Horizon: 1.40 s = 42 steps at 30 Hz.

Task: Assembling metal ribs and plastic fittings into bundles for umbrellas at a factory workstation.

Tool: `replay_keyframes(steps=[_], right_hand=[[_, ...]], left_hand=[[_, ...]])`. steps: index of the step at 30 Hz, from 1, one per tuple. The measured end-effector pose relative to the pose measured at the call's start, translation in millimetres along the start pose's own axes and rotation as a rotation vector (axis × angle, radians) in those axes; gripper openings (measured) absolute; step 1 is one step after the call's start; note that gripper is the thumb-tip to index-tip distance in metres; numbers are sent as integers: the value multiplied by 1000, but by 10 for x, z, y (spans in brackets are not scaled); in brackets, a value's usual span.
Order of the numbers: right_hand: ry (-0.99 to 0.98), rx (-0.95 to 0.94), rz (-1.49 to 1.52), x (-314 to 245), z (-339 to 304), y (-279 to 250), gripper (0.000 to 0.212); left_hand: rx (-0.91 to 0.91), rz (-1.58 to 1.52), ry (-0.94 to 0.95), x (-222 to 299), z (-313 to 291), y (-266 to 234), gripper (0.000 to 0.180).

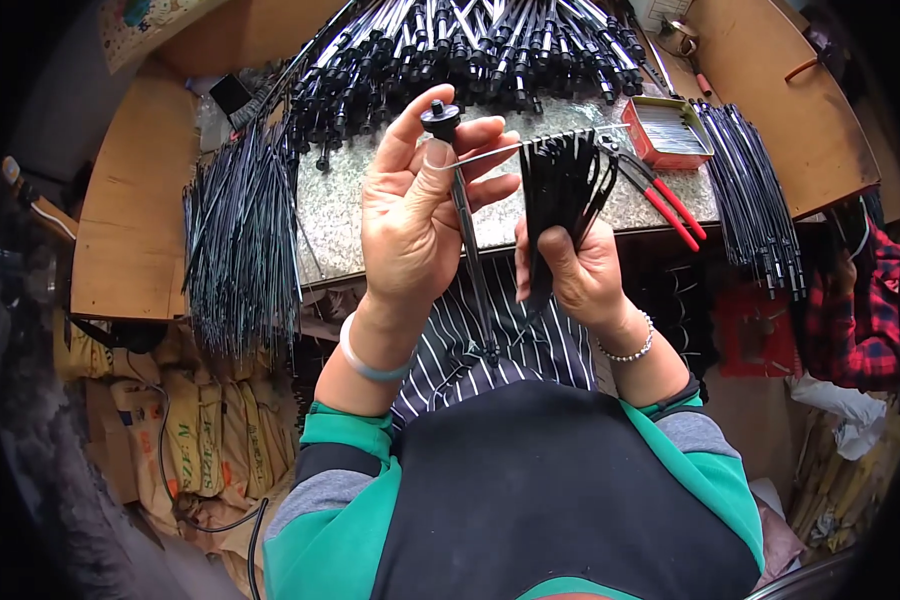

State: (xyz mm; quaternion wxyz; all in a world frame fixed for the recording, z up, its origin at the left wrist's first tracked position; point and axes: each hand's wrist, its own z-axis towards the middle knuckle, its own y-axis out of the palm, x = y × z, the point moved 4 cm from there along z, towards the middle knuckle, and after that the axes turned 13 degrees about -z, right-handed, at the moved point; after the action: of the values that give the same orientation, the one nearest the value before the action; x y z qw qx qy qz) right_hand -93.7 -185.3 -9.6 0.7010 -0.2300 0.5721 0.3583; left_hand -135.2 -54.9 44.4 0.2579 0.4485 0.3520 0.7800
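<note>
My left hand [406, 225] is raised over the worktable, its thumb and fingers closed on a black shaft [475, 270] topped by a round black knob. The shaft hangs down in front of my striped apron. A thin pale wire [495, 153] runs from beside the left thumb to the right. Strung on that wire are several flat black ribs [560, 185], bunched together. My right hand [585, 275] pinches this bunch lower down, with the thumb across the front. Where the wire's left end stops is hidden by the left fingers.
Pliers with red handles [675, 210] lie right of the ribs, beside a red tin [680, 160] of thin metal pins. A heap of black and silver shafts [470, 50] covers the table's back. Thin black rods [240, 240] overhang the left edge; another bundle [755, 190] overhangs the right.
</note>
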Motion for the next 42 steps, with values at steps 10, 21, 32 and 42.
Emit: replay_keyframes(steps=[10,21,32,42], right_hand=[[-32,-47,8,14,137,106,41],[41,-54,91,38,107,69,39],[61,41,-2,135,53,-41,33],[-44,115,18,100,-4,-154,32]], left_hand=[[-55,-59,26,-105,-1,-52,38],[14,-109,55,-156,13,-95,36],[62,-47,48,-138,-4,-169,36],[65,0,48,-162,12,-101,39]])
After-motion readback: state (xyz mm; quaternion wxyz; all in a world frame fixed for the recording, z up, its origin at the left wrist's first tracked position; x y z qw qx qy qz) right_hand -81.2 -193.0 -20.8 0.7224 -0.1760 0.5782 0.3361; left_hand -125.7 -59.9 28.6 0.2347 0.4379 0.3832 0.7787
